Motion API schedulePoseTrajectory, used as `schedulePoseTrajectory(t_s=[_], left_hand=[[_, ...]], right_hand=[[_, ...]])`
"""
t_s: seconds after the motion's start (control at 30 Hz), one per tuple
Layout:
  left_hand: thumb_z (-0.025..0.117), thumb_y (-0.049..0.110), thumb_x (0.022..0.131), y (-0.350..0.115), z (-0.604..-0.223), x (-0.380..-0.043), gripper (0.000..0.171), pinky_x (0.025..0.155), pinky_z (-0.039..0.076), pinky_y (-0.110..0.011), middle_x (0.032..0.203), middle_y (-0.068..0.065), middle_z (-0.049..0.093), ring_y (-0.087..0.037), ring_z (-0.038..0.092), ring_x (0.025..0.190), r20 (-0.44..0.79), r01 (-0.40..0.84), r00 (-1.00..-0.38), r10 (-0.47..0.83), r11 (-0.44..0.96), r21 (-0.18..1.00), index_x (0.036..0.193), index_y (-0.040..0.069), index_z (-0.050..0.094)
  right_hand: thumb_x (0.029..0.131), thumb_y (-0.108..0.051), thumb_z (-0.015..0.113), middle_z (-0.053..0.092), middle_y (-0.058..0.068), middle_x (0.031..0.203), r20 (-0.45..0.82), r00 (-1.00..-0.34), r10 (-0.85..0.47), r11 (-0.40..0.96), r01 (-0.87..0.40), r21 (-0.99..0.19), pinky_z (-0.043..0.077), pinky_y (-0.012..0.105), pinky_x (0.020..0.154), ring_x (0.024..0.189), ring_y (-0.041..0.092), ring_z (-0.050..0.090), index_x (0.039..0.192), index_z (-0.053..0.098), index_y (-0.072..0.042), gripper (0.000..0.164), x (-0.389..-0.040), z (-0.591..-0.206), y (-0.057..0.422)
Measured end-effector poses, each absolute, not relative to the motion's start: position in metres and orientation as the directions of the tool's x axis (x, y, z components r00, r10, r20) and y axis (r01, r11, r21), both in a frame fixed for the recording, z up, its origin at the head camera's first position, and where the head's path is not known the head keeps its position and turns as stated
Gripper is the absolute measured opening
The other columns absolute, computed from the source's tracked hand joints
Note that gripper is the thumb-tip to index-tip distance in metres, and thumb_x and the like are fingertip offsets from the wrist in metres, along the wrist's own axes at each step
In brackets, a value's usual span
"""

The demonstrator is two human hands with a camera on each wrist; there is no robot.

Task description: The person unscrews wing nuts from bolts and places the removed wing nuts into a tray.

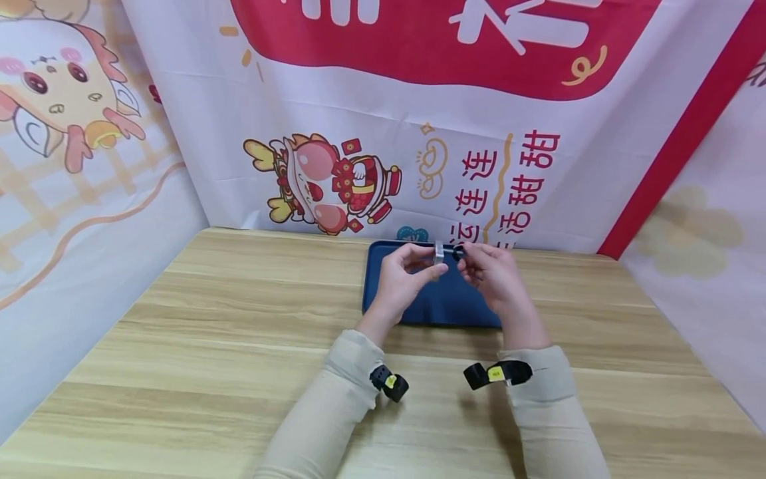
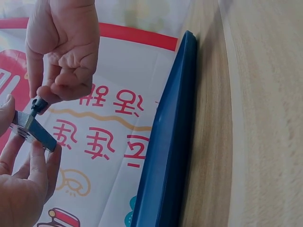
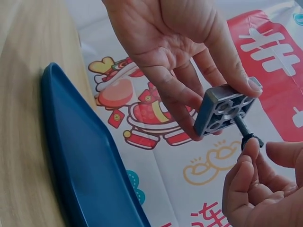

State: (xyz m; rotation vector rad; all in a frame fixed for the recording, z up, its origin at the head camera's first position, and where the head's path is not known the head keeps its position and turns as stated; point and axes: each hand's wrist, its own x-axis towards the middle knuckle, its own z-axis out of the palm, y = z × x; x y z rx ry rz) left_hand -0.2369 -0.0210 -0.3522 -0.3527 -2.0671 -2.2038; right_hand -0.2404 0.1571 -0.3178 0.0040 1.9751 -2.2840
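My left hand (image 1: pixel 399 279) holds a small square metal plate (image 3: pixel 226 111) by its edges, raised over the blue tray. The plate has several round openings with ribs between them, plainest in the right wrist view. A threaded bolt (image 3: pixel 243 126) with a black knob head (image 3: pixel 252 140) stands out from the plate's ribbed face, its tip at one of the openings. How deep the tip goes I cannot tell. My right hand (image 1: pixel 493 274) pinches the black knob with its fingertips, to the right of the plate; its other fingers are curled.
Under both hands a blue rectangular tray (image 1: pixel 431 309) lies on the wood-grain table (image 1: pixel 239 346), near its back edge. A printed cloth backdrop (image 1: pixel 209 133) rises right behind the tray. Black straps with yellow labels sit round both sleeves.
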Motion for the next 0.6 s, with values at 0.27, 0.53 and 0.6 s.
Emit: schedulePoseTrajectory(t_s=[0.27,0.53,0.6], left_hand=[[0.078,0.016,0.086,-0.021,-0.3519,-0.2369,0.034,0.089,0.059,-0.03,0.12,-0.008,0.071,-0.024,0.065,0.108,0.238,0.233,-0.968,0.085,-0.066,0.97,0.118,0.01,0.068],[0.078,0.014,0.086,-0.0222,-0.3525,-0.2374,0.035,0.089,0.059,-0.031,0.121,-0.01,0.071,-0.025,0.065,0.109,0.245,0.24,-0.966,0.079,-0.07,0.968,0.119,0.008,0.067],[0.078,0.013,0.086,-0.0224,-0.3523,-0.2371,0.035,0.089,0.059,-0.031,0.121,-0.011,0.071,-0.026,0.066,0.11,0.249,0.244,-0.965,0.078,-0.074,0.967,0.119,0.007,0.067]], right_hand=[[0.101,-0.029,0.057,0.065,-0.004,0.071,-0.104,-0.993,-0.055,-0.165,0.111,-0.98,0.052,0.016,0.066,0.068,0.008,0.058,0.087,0.068,-0.016,0.022,-0.241,-0.319,0.1539],[0.099,-0.018,0.06,0.072,-0.004,0.081,-0.086,-0.993,-0.076,-0.198,0.099,-0.975,0.057,0.016,0.08,0.077,0.007,0.067,0.087,0.075,-0.018,0.019,-0.2404,-0.3183,0.1551],[0.099,-0.015,0.061,0.072,-0.004,0.083,-0.071,-0.994,-0.079,-0.21,0.086,-0.974,0.057,0.016,0.082,0.079,0.008,0.068,0.088,0.076,-0.017,0.018,-0.2405,-0.3183,0.1552]])
